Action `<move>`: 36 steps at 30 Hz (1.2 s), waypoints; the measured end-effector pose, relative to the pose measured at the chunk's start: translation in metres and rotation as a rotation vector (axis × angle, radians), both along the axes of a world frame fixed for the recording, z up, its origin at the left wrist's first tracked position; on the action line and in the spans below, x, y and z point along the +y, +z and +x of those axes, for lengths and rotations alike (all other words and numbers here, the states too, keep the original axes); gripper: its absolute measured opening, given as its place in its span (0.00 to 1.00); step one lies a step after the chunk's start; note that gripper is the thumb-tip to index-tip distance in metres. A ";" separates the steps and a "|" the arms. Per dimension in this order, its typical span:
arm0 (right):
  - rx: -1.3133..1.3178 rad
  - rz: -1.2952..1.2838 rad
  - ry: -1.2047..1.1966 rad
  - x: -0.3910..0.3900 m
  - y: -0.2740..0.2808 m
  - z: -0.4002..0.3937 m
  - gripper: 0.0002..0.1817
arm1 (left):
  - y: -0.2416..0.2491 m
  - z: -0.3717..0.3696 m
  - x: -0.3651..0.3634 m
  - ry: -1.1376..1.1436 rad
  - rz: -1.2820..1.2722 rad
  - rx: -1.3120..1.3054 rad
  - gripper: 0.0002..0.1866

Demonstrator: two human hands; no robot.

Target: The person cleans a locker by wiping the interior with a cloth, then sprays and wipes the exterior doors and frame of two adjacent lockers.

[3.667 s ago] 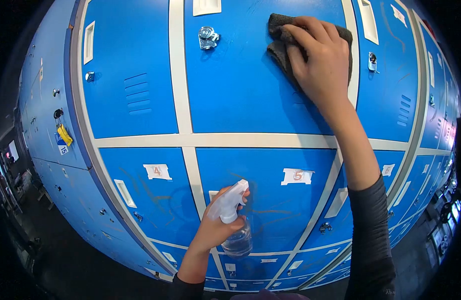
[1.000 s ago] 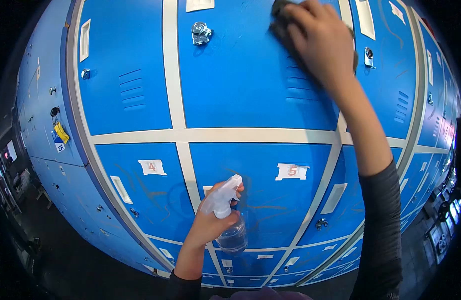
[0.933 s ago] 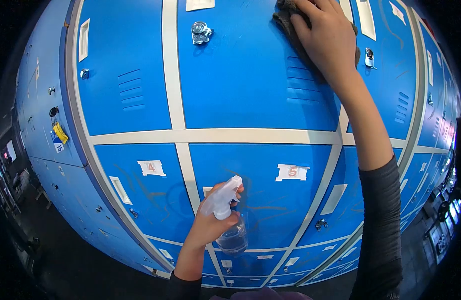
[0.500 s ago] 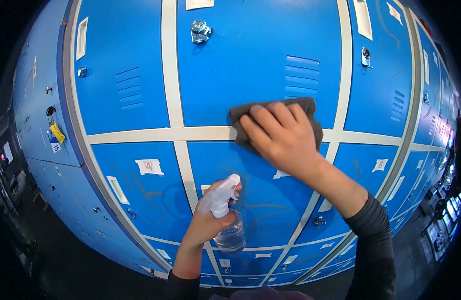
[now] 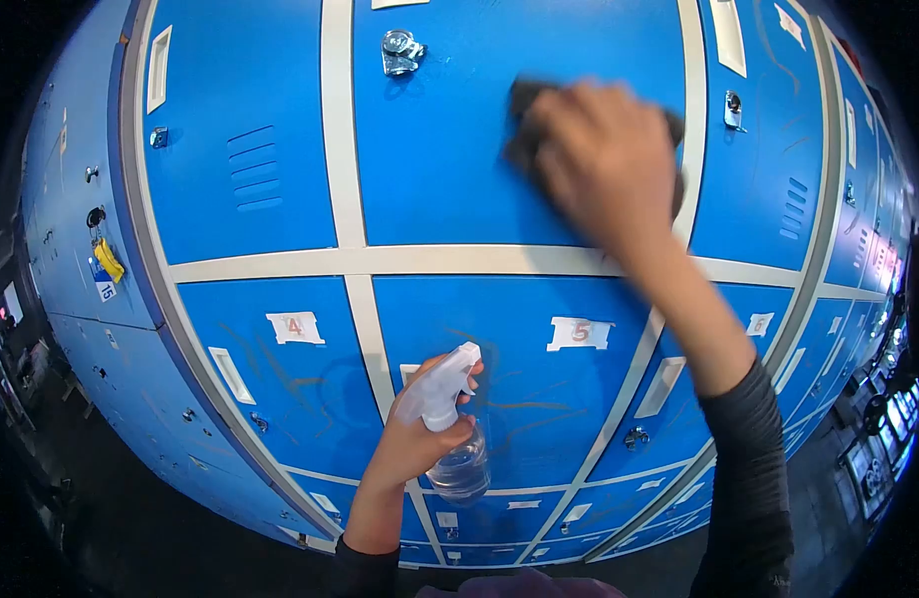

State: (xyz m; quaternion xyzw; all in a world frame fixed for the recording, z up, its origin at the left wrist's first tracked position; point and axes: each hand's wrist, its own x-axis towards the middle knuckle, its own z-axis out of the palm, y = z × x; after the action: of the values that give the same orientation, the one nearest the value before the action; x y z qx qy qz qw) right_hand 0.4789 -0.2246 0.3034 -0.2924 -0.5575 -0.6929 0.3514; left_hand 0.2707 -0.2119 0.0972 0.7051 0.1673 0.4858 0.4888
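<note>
My right hand (image 5: 609,159), smeared by motion, presses a dark grey cloth (image 5: 527,135) against the upper middle blue locker door (image 5: 449,169), over the spot of its vent slots. In my left hand (image 5: 414,444) is a clear spray bottle (image 5: 462,468) with a white trigger head (image 5: 441,389); the fingers wrap round its neck. The bottle stands in front of the lower middle door (image 5: 539,439), which bears a paper label with a 5 (image 5: 580,333) and brownish streaks.
Pale frame strips (image 5: 479,261) divide the lockers. A metal lock (image 5: 401,53) juts from the upper middle door. At the left, a yellow tag (image 5: 108,261) hangs from a lock. Dark floor (image 5: 131,508) shows below, with equipment (image 5: 883,448) at the right.
My right hand and the cloth have moved up from the frame strip onto the upper door, uncovering the 5 label. My left hand with the spray bottle has stayed nearly in place.
</note>
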 end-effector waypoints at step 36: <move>0.046 0.084 0.129 -0.005 0.069 0.030 0.10 | 0.002 0.000 0.000 0.009 0.048 0.019 0.35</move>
State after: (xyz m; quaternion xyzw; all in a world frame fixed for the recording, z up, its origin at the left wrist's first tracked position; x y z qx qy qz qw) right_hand 0.5090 -0.2300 0.3724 -0.2567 -0.5374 -0.6847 0.4201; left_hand 0.2706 -0.2116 0.0993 0.7205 0.1636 0.4851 0.4678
